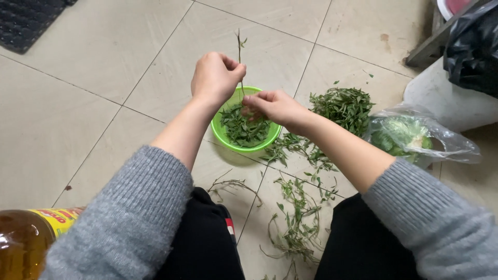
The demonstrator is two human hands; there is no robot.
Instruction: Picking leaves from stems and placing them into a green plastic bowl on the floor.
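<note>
- Head view: a thin herb stem (240,57) stands nearly upright above the green bowl (220,136), its tip with a few small leaves pointing away from the person.
- The left hand (215,78) is clenched around the stem's middle, thumb and forefinger pinching it; most of the stem rises above the fingers, and a short length runs below them.
- The right hand (275,106) sits just below and to the right of the left fingers, its fingertips (250,99) pinched on the lower stem, apparently on leaves there; the exact grip is hard to tell.
- By my reading, the step in hand is stripping leaves off the stem over the bowl; the next move calls for a steady pinch by the left fingers while the right fingers slide along the stem.
- Plucked leaves (244,129) lie in the bowl, directly under both sets of fingers.
- Right of the right fingers lies a pile of leafy sprigs (342,106); beyond it, a leafy green vegetable in a clear plastic bag (410,137).
- Nearer the person than the fingers, bare and part-stripped stems (298,218) lie scattered on the tiled floor (104,67).
- A bottle of amber oil (26,241) stands far left, well apart from the hands.
</note>
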